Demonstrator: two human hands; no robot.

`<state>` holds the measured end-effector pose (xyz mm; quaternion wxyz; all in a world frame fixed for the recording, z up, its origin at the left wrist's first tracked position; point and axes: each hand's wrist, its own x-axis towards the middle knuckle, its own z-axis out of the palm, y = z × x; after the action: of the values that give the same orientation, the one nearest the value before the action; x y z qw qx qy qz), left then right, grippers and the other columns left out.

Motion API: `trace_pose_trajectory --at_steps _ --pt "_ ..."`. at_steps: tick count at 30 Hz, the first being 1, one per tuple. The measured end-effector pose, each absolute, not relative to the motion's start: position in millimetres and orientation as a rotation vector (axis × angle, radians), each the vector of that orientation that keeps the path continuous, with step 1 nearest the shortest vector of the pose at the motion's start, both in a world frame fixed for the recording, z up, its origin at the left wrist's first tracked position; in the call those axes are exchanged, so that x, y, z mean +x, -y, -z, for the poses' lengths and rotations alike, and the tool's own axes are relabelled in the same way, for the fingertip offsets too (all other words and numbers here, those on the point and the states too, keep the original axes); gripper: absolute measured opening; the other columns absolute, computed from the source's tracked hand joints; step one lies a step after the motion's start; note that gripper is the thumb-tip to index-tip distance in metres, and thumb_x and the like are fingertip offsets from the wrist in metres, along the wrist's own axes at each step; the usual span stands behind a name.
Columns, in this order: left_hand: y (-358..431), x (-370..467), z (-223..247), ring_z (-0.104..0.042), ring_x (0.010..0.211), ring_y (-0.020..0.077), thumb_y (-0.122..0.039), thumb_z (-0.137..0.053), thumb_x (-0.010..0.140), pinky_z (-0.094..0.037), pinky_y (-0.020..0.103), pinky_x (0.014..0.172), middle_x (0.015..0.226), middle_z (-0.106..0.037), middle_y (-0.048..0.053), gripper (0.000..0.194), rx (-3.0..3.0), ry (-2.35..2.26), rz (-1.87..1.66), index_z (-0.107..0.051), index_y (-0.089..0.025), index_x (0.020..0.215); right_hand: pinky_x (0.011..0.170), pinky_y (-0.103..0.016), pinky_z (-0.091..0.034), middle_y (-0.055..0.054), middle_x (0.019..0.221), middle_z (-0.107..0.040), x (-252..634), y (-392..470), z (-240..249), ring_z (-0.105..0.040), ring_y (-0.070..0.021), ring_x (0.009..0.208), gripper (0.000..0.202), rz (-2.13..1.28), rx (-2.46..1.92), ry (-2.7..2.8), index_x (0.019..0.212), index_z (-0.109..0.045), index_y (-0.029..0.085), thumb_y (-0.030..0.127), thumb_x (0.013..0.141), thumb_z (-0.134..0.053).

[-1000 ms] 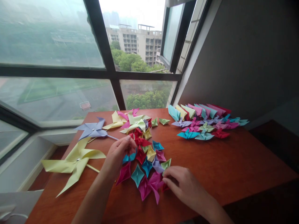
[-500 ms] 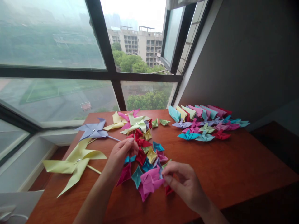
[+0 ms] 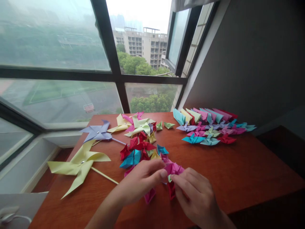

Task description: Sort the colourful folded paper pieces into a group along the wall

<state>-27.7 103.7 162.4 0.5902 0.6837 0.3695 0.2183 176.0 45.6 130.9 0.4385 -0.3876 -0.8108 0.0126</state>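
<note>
Over the near side of the pile, a pink origami boat (image 3: 175, 168) is held between my two hands. My left hand (image 3: 143, 181) pinches its left edge between thumb and fingers. From the lower right, the fingertips of my right hand (image 3: 199, 194) are closed on its near edge; the thumb is mostly hidden. Beneath and around them lie small folded paper pieces: a red one (image 3: 171, 190), a magenta one (image 3: 150, 196), a blue one (image 3: 131, 159) and a red cluster (image 3: 140, 143). My hands cover part of this pile.
Paper pinwheels stand left: a large yellow one (image 3: 82, 163), a purple one (image 3: 97, 132) and a pale green one (image 3: 140, 125). Folded paper pieces (image 3: 209, 127) sit in rows at the back right of the brown table (image 3: 238, 165). A window (image 3: 152, 95) borders the far edge.
My left hand has come down and right from above the pile to grip the pink boat. My right hand has lifted the boat slightly, up and to the right.
</note>
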Motion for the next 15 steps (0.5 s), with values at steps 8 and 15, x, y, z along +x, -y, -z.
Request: trace_pose_trajectory --at_steps 8,15 --pt "-57.9 -24.1 -140.1 -0.061 0.071 0.0169 -0.028 -0.055 0.094 -0.041 0.023 0.063 0.078 -0.07 0.0 0.019 1.7 -1.169 -0.599 -0.069 -0.019 0.087 0.06 -0.029 -0.052 -0.003 0.065 -0.067 165.0 -24.2 -129.1 -0.061 -0.0152 0.06 0.023 0.011 -0.794 2.097 0.104 -0.066 0.012 0.004 0.085 -0.054" --pt "-35.8 -18.5 -119.9 -0.061 0.064 0.0157 -0.03 -0.057 0.094 -0.043 0.021 0.059 0.071 -0.07 0.002 0.021 1.639 -1.211 -0.827 -0.069 -0.018 0.081 0.069 -0.031 -0.054 -0.007 0.077 -0.07 163.4 -13.7 -123.4 -0.065 -0.0181 0.073 0.018 -0.111 -0.866 1.99 0.103 -0.065 0.013 0.021 0.098 -0.049"
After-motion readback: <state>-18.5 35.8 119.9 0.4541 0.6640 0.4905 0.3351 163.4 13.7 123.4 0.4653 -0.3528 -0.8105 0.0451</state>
